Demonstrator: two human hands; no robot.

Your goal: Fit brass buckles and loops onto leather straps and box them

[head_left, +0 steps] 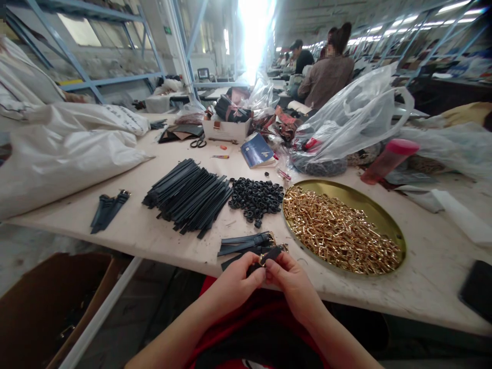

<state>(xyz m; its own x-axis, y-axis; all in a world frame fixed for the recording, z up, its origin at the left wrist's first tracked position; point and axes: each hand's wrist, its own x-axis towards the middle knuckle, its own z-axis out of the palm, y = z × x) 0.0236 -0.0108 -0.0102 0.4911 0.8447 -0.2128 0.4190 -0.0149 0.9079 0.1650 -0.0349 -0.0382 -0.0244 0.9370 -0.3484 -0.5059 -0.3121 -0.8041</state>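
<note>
Head view: pale, smudged surface (pixel 434 256), broad and cluttered toward its far edge. At its left end, a bulky white sack (pixel 65 154), creased and tapering inward. Right of centre, by the near edge, a round gold-coloured tray (pixel 357 197) with a heap of small gold metal pieces (pixel 342 230). Behind it, toward the far edge, a clear plastic bag (pixel 342 118) with handles. Left of centre, a thick pile of dark flat straps (pixel 188 197), roughly parallel; between these and the tray, a mound of black loops (pixel 255 197). At the middle of the near edge, left hand (pixel 246 271) and right hand (pixel 286 269) close together, both grasping a dark strap (pixel 274 252) between thumbs and fingers. Just behind them, several buckled straps (pixel 246 242); toward the left end, near the edge, another small bunch (pixel 109 210). Beyond the loops, a blue booklet (pixel 257 150). Smallest, between the fingertips, a gold fitting (pixel 262 259), shape partly hidden.
</note>
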